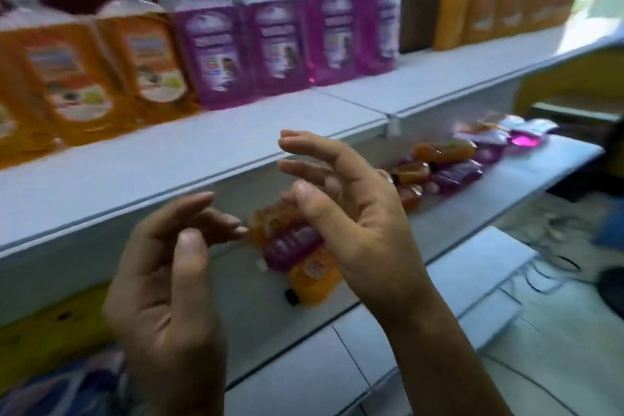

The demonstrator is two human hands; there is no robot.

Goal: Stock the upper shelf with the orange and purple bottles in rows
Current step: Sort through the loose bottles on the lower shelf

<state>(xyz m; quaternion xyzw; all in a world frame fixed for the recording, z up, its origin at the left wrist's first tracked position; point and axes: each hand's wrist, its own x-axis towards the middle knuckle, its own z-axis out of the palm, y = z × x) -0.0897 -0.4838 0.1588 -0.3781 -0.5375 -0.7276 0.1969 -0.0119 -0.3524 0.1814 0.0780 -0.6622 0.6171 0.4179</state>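
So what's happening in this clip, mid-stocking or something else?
Mid-stocking. Both hands, left and right, are raised, open and holding nothing. On the upper shelf, orange bottles and purple bottles already stand upright in a row. More small orange and purple bottles lie loose on the lower shelf.

Two bare hands up front, left hand (169, 284) and right hand (351, 223). No gloves, no sleeves over wrists or forearms. Short, plain nails on the fingers.

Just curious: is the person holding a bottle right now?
No, both the left hand and right hand are open and hold nothing.
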